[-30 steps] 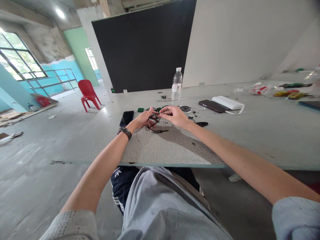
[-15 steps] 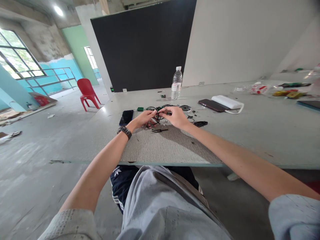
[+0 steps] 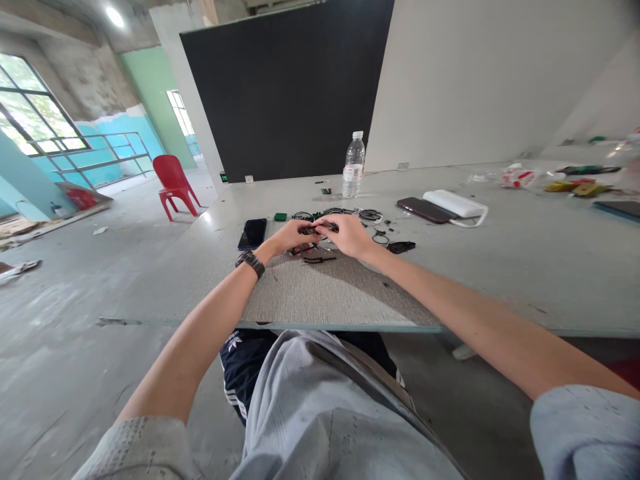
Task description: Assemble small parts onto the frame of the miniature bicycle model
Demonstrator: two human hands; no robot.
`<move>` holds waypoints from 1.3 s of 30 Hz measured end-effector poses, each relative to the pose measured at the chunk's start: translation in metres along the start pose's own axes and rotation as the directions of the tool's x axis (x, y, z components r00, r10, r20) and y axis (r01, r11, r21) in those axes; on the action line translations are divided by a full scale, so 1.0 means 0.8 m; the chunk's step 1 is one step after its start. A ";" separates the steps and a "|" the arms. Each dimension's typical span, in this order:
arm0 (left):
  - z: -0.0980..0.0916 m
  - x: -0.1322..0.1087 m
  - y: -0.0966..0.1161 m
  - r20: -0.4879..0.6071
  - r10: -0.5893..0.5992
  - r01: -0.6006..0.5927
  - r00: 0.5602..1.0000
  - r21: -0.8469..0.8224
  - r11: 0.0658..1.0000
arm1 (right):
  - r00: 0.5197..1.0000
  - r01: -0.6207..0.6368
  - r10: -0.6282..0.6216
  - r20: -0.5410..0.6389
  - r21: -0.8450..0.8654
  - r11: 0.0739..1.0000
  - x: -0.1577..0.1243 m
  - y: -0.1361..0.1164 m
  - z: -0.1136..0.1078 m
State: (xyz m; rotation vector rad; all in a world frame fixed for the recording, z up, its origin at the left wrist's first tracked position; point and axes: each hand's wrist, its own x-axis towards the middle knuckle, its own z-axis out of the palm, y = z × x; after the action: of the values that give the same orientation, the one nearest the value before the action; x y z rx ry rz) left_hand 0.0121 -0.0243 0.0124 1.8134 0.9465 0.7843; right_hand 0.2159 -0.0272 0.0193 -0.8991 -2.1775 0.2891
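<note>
My left hand (image 3: 289, 235) and my right hand (image 3: 347, 235) meet over the grey table (image 3: 500, 267), fingers pinched together on a small black frame-like part (image 3: 313, 230) held between them. The part is too small to name. More black pieces lie just below my hands: a thin strip (image 3: 320, 259) and a bent bit (image 3: 301, 249). Several small black rings and wheels (image 3: 371, 215) lie behind my hands. A watch sits on my left wrist.
A dark phone (image 3: 253, 233) lies left of my hands. A water bottle (image 3: 354, 165), another phone (image 3: 424, 210) and a white power bank (image 3: 455, 204) stand farther back. Packets and tools (image 3: 575, 183) are at the far right. A red chair (image 3: 173, 183) stands on the floor, left.
The black part sat lower and more spread out a second ago; now both hands have closed in tighter and hold it a little farther from me.
</note>
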 end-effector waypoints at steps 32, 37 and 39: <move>-0.001 0.004 -0.008 -0.110 0.024 -0.023 0.994 0.010 1.000 | 0.998 -0.020 0.016 -0.057 -0.069 0.997 0.013 0.015 -0.030; -0.004 0.008 -0.014 -0.167 -0.002 0.004 0.986 0.010 1.000 | 0.969 -0.223 0.177 -0.174 -0.295 0.929 0.011 0.074 -0.110; -0.005 0.009 -0.018 -0.164 0.003 -0.002 0.986 0.008 1.000 | 0.938 -0.340 0.282 -0.202 -0.388 0.856 0.003 0.105 -0.137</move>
State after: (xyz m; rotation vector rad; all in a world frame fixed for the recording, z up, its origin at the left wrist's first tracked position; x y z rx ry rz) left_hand 0.0085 -0.0127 0.0017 1.7776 1.0545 0.9443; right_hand 0.3365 0.0282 0.0585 -1.4758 -1.9892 -0.0964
